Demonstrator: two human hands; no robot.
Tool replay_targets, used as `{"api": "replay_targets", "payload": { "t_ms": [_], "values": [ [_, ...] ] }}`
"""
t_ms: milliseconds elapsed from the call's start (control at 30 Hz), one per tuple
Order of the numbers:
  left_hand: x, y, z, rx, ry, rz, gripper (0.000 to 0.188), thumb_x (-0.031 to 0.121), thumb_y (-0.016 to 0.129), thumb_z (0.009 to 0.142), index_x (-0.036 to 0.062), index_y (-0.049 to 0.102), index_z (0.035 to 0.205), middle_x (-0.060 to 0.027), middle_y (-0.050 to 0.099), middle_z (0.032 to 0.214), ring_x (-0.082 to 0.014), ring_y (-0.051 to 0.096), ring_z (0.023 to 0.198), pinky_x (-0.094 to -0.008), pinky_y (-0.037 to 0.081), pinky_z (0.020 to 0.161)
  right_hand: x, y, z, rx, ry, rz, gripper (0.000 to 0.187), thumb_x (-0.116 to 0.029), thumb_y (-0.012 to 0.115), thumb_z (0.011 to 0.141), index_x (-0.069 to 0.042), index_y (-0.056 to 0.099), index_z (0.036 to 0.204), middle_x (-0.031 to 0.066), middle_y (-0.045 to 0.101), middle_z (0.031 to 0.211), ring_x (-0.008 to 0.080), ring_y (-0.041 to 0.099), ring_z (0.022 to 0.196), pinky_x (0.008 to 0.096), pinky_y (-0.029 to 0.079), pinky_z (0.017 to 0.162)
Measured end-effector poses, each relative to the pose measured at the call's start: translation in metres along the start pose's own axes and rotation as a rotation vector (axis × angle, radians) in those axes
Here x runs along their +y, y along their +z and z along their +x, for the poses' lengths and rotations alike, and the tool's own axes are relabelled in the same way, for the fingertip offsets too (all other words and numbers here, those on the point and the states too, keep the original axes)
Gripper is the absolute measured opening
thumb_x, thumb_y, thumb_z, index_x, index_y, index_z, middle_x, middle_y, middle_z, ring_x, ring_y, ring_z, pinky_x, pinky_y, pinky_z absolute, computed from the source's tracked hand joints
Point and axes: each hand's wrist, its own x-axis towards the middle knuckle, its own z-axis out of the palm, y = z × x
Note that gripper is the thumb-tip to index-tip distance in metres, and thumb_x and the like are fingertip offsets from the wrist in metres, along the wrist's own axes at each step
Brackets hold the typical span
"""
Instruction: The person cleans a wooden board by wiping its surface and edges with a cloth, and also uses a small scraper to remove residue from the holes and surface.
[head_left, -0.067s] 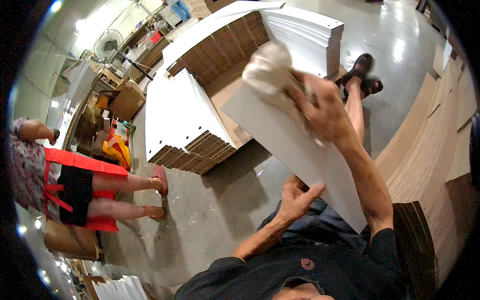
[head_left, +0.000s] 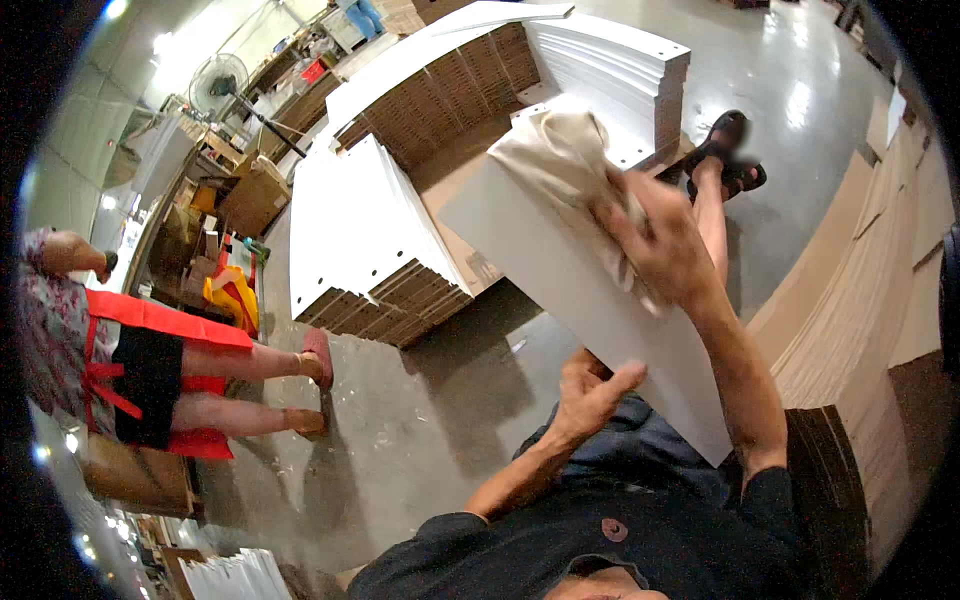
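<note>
A long white panel point(head_left: 600, 300) lies slantwise in front of me, its near end close to my right forearm. My left hand point(head_left: 592, 400) grips the panel's lower left edge, thumb on top and the fingers hidden beneath it. A cream cloth point(head_left: 560, 155) is bunched in my right hand point(head_left: 660, 235), which presses it along the panel's upper right side. Loose folds of the cloth hang past my fingers and cover the far right part of the panel.
Beyond the panel, stacked white boards point(head_left: 370, 220) with holes stand around an open middle on cardboard. A person in a red apron point(head_left: 170, 320) stands at left. Another person's sandaled feet point(head_left: 735, 150) show at right, near piled brown cardboard sheets point(head_left: 840, 270). A fan point(head_left: 218, 85) stands far left.
My right hand and the cloth have slid slightly down and to the right along the panel. My left hand keeps its hold, and the panel stays nearly still.
</note>
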Motion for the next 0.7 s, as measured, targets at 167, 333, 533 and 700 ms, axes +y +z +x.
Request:
{"api": "replay_targets", "payload": {
  "t_ms": [167, 333, 533, 700],
  "values": [
    [0.000, 0.005, 0.010, -0.053, 0.039, -0.067, 0.029, 0.015, 0.071, 0.090, -0.0038, 0.062, 0.111, -0.0094, 0.067, 0.102, -0.0167, 0.062, 0.090, -0.0313, 0.050, 0.079, 0.023, -0.036, -0.052, 0.037, -0.048, -0.027, 0.051, -0.035, 0.066, 0.093, 0.006, 0.060, 0.121, 0.0113, 0.068, 0.099, 0.0187, 0.062, 0.093, 0.0307, 0.048, 0.081],
    [0.009, 0.003, 0.018, -0.146, 0.010, -0.028, 0.034, 0.019, 0.071, 0.092, -0.0053, 0.061, 0.114, -0.0095, 0.067, 0.103, -0.0169, 0.061, 0.090, -0.0314, 0.050, 0.079, 0.026, -0.042, -0.055, 0.110, 0.105, 0.108, 0.044, -0.031, 0.061, 0.099, 0.005, 0.061, 0.125, 0.0061, 0.067, 0.101, 0.0127, 0.058, 0.090, 0.0290, 0.048, 0.079],
    [0.004, 0.011, 0.018, -0.053, -0.004, 0.042, 0.039, 0.021, 0.072, 0.091, -0.0102, 0.060, 0.112, -0.0128, 0.067, 0.106, -0.0187, 0.062, 0.094, -0.0344, 0.052, 0.081, 0.029, -0.050, -0.031, 0.350, 0.333, 0.579, 0.036, -0.024, 0.059, 0.100, 0.005, 0.063, 0.121, 0.0067, 0.067, 0.104, 0.0121, 0.061, 0.090, 0.0269, 0.050, 0.079],
    [0.002, -0.004, 0.016, -0.009, -0.111, 0.079, 0.040, 0.016, 0.074, 0.087, -0.0076, 0.058, 0.114, -0.0123, 0.066, 0.104, -0.0167, 0.062, 0.087, -0.0318, 0.050, 0.075, 0.052, -0.052, -0.020, 0.262, 0.337, 0.693, 0.036, -0.029, 0.061, 0.097, -0.003, 0.066, 0.121, 0.0069, 0.067, 0.093, 0.0170, 0.064, 0.094, 0.0317, 0.050, 0.087]
  ]
}}
